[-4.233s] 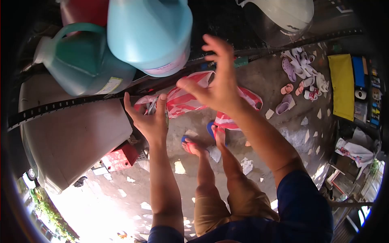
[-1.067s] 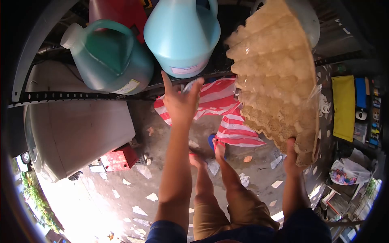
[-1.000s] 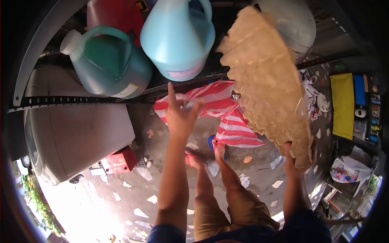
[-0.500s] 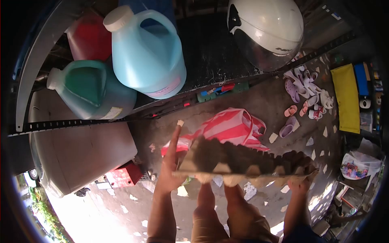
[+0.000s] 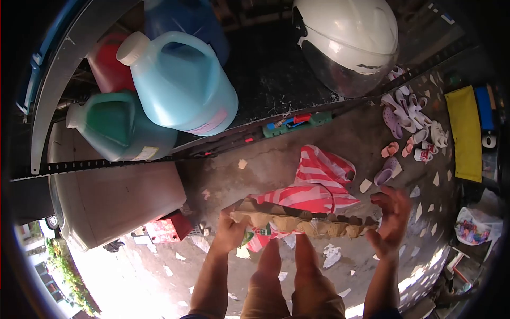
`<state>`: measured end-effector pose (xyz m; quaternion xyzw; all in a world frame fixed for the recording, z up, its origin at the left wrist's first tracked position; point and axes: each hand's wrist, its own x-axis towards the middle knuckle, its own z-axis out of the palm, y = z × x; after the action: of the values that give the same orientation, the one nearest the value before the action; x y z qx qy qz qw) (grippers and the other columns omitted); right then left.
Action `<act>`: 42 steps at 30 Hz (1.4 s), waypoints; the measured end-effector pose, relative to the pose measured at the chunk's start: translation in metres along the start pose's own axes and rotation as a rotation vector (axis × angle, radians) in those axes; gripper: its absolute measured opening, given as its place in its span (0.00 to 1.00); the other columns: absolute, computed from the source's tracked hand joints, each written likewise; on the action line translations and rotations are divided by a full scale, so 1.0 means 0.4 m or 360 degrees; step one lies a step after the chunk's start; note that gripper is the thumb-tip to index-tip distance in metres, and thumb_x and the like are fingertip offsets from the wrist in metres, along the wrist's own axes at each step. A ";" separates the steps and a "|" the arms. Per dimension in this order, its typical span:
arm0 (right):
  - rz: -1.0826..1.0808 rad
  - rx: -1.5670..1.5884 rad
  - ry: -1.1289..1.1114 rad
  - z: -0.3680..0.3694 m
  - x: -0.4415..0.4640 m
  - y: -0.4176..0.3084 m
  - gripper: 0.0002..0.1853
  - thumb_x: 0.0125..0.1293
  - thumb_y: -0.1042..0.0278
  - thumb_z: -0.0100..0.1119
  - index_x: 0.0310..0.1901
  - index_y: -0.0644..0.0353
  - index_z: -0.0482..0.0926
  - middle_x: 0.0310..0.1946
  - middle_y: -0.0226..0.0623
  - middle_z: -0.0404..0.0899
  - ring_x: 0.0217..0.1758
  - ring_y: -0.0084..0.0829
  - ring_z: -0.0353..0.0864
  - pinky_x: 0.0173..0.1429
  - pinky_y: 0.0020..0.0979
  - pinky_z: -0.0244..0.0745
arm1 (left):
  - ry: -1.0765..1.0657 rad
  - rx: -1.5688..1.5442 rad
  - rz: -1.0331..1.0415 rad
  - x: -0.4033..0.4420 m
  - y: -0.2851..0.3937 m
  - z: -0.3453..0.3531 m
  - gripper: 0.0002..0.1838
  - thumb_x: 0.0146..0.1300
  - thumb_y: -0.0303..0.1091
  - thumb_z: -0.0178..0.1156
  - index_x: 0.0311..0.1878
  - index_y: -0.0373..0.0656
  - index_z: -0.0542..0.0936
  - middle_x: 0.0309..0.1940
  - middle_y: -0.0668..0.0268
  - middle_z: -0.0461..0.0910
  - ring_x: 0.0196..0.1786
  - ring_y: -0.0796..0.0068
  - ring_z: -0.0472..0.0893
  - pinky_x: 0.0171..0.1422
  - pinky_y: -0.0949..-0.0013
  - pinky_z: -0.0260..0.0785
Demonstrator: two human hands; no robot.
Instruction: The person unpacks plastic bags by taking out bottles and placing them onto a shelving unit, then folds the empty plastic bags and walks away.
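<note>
My left hand [image 5: 229, 232] is closed round the left end of a brown cardboard egg tray [image 5: 313, 225], seen nearly edge-on in front of my legs. At the tray's right end, my right hand [image 5: 392, 223] has its fingers spread and curved, with the thumb close to the corner; whether it touches I cannot tell. Behind and below the tray a red-and-white striped plastic bag [image 5: 319, 183] lies on the floor, partly hidden by it.
A black shelf [image 5: 260, 80] above holds a light-blue jug [image 5: 186, 87], a green jug [image 5: 119, 127], a red jug [image 5: 109, 64] and a white helmet [image 5: 353, 40]. Several shoes [image 5: 409, 122] lie to the right. A red box [image 5: 169, 227] sits at left, and paper scraps dot the floor.
The egg tray has tipped to a flatter, edge-on view. My left hand's raised finger has folded onto the tray, while my right hand has opened and moved up beside its end.
</note>
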<state>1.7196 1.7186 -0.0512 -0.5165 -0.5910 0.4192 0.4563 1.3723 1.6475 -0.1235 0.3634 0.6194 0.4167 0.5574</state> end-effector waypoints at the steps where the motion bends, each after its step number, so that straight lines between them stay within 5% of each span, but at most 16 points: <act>1: -0.0136 -0.0339 -0.0293 -0.030 0.014 0.007 0.44 0.51 0.52 0.83 0.67 0.61 0.73 0.56 0.43 0.80 0.56 0.40 0.80 0.64 0.43 0.72 | -0.0106 0.0087 -0.0014 0.011 0.034 0.002 0.13 0.70 0.19 0.52 0.53 0.31 0.82 0.38 0.66 0.86 0.37 0.81 0.80 0.41 0.73 0.73; 3: -0.0330 -0.0800 -0.0762 -0.011 0.058 -0.029 0.36 0.53 0.55 0.81 0.62 0.59 0.80 0.53 0.43 0.81 0.54 0.44 0.82 0.60 0.47 0.76 | -0.0101 0.0185 0.0010 0.023 0.018 0.011 0.12 0.72 0.21 0.52 0.52 0.31 0.82 0.36 0.67 0.85 0.36 0.82 0.79 0.41 0.73 0.72; 6: -0.0166 -0.0890 -0.0933 0.065 0.057 -0.042 0.33 0.54 0.55 0.81 0.61 0.57 0.80 0.48 0.40 0.82 0.49 0.43 0.84 0.53 0.46 0.79 | -0.0040 0.0198 -0.0091 0.037 0.050 0.041 0.12 0.76 0.26 0.52 0.51 0.31 0.82 0.34 0.68 0.84 0.37 0.83 0.78 0.40 0.74 0.71; 8: -0.0181 -0.0918 -0.0846 0.077 0.068 -0.032 0.29 0.57 0.56 0.80 0.58 0.58 0.81 0.43 0.40 0.81 0.41 0.42 0.85 0.46 0.43 0.80 | 0.0047 0.0077 -0.0046 0.055 0.063 0.057 0.12 0.78 0.29 0.52 0.49 0.30 0.82 0.34 0.67 0.84 0.37 0.84 0.78 0.40 0.74 0.70; 9: -0.0262 -0.0913 -0.0789 0.077 0.097 -0.053 0.29 0.57 0.57 0.79 0.58 0.59 0.81 0.43 0.40 0.81 0.40 0.42 0.85 0.46 0.43 0.80 | 0.0092 0.0047 0.0042 0.066 0.078 0.063 0.13 0.78 0.30 0.54 0.56 0.31 0.78 0.33 0.68 0.83 0.36 0.84 0.77 0.39 0.75 0.69; 15: -0.0658 -0.1184 -0.0131 0.095 0.285 -0.266 0.25 0.65 0.63 0.73 0.60 0.65 0.80 0.47 0.47 0.84 0.44 0.43 0.87 0.50 0.39 0.81 | 0.0157 0.0063 0.0107 0.088 0.208 -0.009 0.42 0.75 0.34 0.65 0.83 0.35 0.54 0.36 0.67 0.82 0.33 0.89 0.74 0.35 0.79 0.67; 18: -0.0425 -0.1291 -0.0091 0.148 0.363 -0.367 0.24 0.67 0.62 0.72 0.61 0.62 0.81 0.47 0.47 0.87 0.48 0.35 0.87 0.53 0.34 0.80 | 0.0256 0.0164 0.0075 0.071 0.238 -0.038 0.42 0.74 0.36 0.66 0.83 0.35 0.56 0.31 0.70 0.81 0.29 0.90 0.72 0.30 0.80 0.63; 22: -0.0609 -0.1412 0.0044 0.168 0.417 -0.452 0.23 0.70 0.57 0.71 0.61 0.61 0.82 0.47 0.42 0.88 0.48 0.29 0.86 0.53 0.30 0.79 | 0.0352 0.0274 0.0021 0.031 0.241 -0.078 0.44 0.72 0.41 0.68 0.82 0.35 0.57 0.19 0.71 0.77 0.25 0.88 0.71 0.29 0.77 0.62; 29: -0.0569 -0.1567 0.0389 0.235 0.481 -0.427 0.27 0.68 0.47 0.72 0.57 0.61 0.84 0.43 0.39 0.87 0.40 0.26 0.86 0.46 0.29 0.78 | 0.0514 0.0222 -0.0010 -0.051 0.129 -0.155 0.44 0.72 0.43 0.67 0.82 0.35 0.57 0.18 0.68 0.77 0.25 0.85 0.73 0.29 0.75 0.63; 32: -0.1053 -0.1459 0.0475 0.275 0.503 -0.324 0.27 0.68 0.46 0.72 0.58 0.59 0.84 0.42 0.40 0.88 0.35 0.27 0.85 0.43 0.30 0.77 | 0.0560 0.0220 -0.0062 -0.076 0.090 -0.173 0.44 0.73 0.44 0.67 0.82 0.34 0.56 0.18 0.67 0.78 0.23 0.85 0.73 0.29 0.75 0.63; 37: -0.0676 -0.1575 0.0357 0.339 0.613 -0.351 0.31 0.67 0.37 0.68 0.59 0.55 0.85 0.43 0.42 0.89 0.43 0.31 0.87 0.49 0.34 0.79 | 0.0591 0.0252 -0.0020 -0.079 0.085 -0.187 0.43 0.73 0.44 0.66 0.81 0.33 0.57 0.18 0.68 0.77 0.22 0.85 0.72 0.28 0.75 0.63; 42: -0.0159 -0.1307 -0.0330 0.324 0.932 -0.280 0.35 0.68 0.33 0.64 0.58 0.61 0.85 0.47 0.44 0.89 0.51 0.37 0.89 0.61 0.34 0.76 | 0.0543 0.0277 -0.0028 -0.060 0.075 -0.179 0.42 0.73 0.42 0.66 0.81 0.34 0.58 0.17 0.69 0.75 0.21 0.86 0.70 0.28 0.75 0.61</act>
<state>1.5492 2.0729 0.0667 -0.5812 -0.7759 0.1762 0.1707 1.3035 1.6291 -0.0842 0.3290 0.7417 0.4122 0.4144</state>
